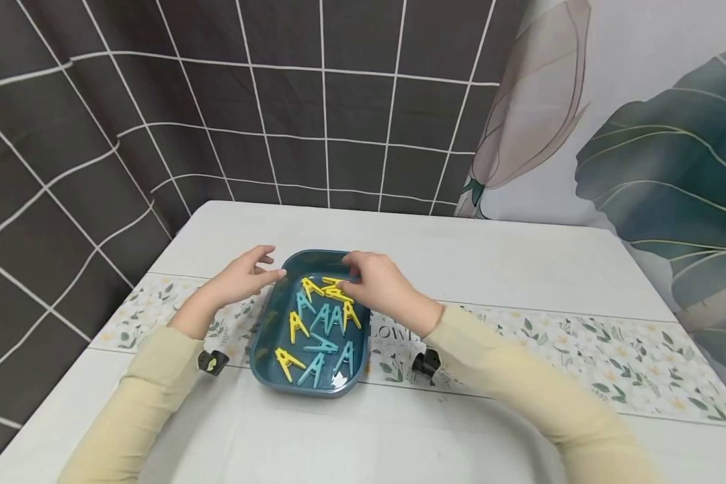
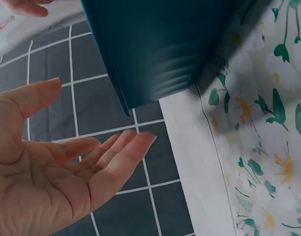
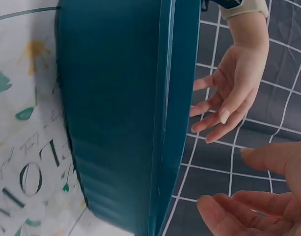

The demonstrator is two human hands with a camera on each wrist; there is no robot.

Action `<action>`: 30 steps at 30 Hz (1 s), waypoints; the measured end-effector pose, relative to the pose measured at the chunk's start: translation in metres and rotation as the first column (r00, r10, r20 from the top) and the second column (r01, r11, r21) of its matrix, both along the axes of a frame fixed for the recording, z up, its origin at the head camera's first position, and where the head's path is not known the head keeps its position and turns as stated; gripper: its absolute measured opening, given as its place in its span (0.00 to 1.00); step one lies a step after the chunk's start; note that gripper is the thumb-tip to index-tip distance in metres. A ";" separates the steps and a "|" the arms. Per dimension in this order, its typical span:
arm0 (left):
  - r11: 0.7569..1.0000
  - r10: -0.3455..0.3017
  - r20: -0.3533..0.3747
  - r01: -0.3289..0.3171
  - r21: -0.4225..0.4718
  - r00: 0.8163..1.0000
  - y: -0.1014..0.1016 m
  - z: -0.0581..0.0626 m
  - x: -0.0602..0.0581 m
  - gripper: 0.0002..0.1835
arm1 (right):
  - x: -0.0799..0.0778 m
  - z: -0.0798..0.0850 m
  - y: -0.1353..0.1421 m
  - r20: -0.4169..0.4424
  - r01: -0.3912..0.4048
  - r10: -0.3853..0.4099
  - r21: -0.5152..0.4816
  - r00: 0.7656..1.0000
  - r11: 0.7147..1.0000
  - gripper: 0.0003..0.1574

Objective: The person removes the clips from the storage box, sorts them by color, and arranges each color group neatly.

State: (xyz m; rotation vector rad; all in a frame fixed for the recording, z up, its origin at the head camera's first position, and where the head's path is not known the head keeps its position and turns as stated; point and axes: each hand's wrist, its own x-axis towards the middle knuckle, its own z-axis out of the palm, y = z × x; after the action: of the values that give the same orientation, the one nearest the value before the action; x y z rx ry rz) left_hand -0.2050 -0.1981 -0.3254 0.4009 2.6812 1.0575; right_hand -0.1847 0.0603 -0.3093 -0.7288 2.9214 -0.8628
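Seen from the head: teal tray (image 1: 265, 336) set on a white counter (image 1: 496, 249), across a floral runner (image 1: 581, 349), well inside the near edge. Filled with yellow clothespins (image 1: 295, 325) and light blue clothespins (image 1: 328, 316), loosely scattered, several touching or overlapping.

Left hand (image 1: 240, 275) held just beside the tray's far left corner, fingers (image 2: 122, 147) released and gently spread, palm turned toward the wall; gripped nothing, fingertips at or very near the rim, contact not resolvable. Confirmed in the left wrist view: open palm, teal wall close ahead, a gap visible between them.

Right hand (image 1: 382, 286) placed over the far right part of the tray, above the topmost yellow pins. Fingers (image 3: 224, 209) loosely curved in the right wrist view with nothing seen between them; from the head view, not possible to tell whether a pin was touched beneath the palm.

Judged as the step in hand: bracketing the tray's far end before taking hold or picking from it. Best done with both palms closed squarely on opposite walls, thumbs over the rim, tray kept level so that the loose pins could not slide to one end. For a single pin, better pinched at its closed tip and lifted straight up, clear of the overlapping neighbours.

Behind the counter: dark grid-patterned cloth (image 1: 157, 134) and a leaf-printed curtain (image 1: 659, 148).
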 end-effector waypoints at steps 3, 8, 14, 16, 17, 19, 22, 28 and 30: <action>0.999 0.001 0.073 -0.004 0.050 0.997 -0.004 -0.003 0.000 0.37 | -0.001 -0.003 -0.008 0.014 0.008 -0.008 0.018 1.000 1.000 0.28; 0.996 -0.018 0.167 0.003 0.093 0.986 -0.008 -0.008 -0.001 0.35 | -0.002 -0.010 -0.019 0.045 0.029 -0.032 0.063 0.998 0.998 0.28; 0.994 -0.060 0.292 0.029 0.109 0.955 -0.012 -0.010 -0.003 0.35 | -0.003 -0.018 -0.027 0.084 0.024 -0.034 0.113 0.996 0.993 0.23; 0.992 -0.083 0.324 0.047 0.118 0.942 -0.013 -0.009 -0.003 0.36 | -0.003 -0.020 -0.029 0.101 0.016 -0.029 0.133 0.994 0.991 0.22; 0.991 -0.095 0.336 0.055 0.126 0.937 -0.013 -0.009 -0.003 0.35 | -0.002 -0.021 -0.030 0.102 0.010 -0.025 0.147 0.994 0.989 0.21; 0.989 -0.108 0.345 0.064 0.137 0.932 -0.014 -0.010 -0.003 0.35 | -0.003 -0.024 -0.032 0.107 -0.011 -0.007 0.168 0.994 0.986 0.20; 0.986 -0.108 0.344 0.058 0.153 0.933 -0.015 -0.011 -0.003 0.32 | -0.004 -0.029 -0.035 0.122 -0.034 0.012 0.185 0.992 0.982 0.16; 0.986 -0.070 0.365 0.008 0.169 0.928 -0.014 -0.014 -0.002 0.31 | -0.005 -0.039 -0.040 0.118 -0.044 0.010 0.290 0.993 0.956 0.06; 0.985 -0.069 0.373 0.003 0.175 0.925 -0.013 -0.014 -0.002 0.31 | -0.006 -0.042 -0.041 0.090 -0.036 0.004 0.354 0.996 0.935 0.06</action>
State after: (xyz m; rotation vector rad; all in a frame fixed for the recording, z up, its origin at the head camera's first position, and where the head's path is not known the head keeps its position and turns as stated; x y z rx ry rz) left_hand -0.2068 -0.2115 -0.3394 0.2435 2.2445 1.2194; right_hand -0.1905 0.0188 -0.3517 -0.6694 2.8645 -0.3347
